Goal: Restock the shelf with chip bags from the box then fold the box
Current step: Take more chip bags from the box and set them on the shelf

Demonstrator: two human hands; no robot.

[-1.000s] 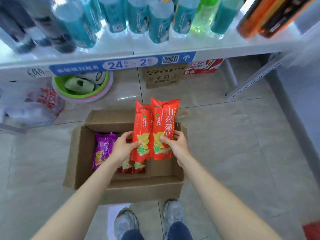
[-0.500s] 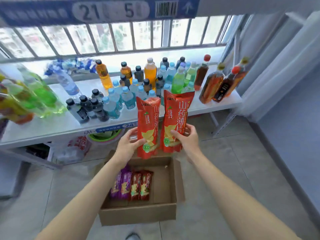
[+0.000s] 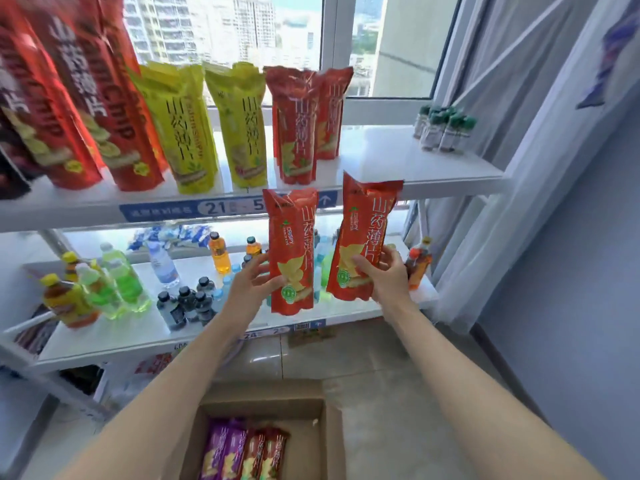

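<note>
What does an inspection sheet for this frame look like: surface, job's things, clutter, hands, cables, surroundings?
Surface: white upper shelf, bare at its right part.
Job's things: two red chip bags, left bag and right bag, held below the shelf edge; cardboard box on the floor holds purple and red bags.
Clutter: drink bottles on the lower shelf; small bottles at the upper right.
Hands: left hand grips the left bag; right hand grips the right bag.
Cables: nothing seen.
Surroundings: window, curtain, tiled floor.

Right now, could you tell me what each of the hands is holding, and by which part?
The left hand grips one red chip bag by its lower half; the right hand grips another red bag, also low down.
</note>
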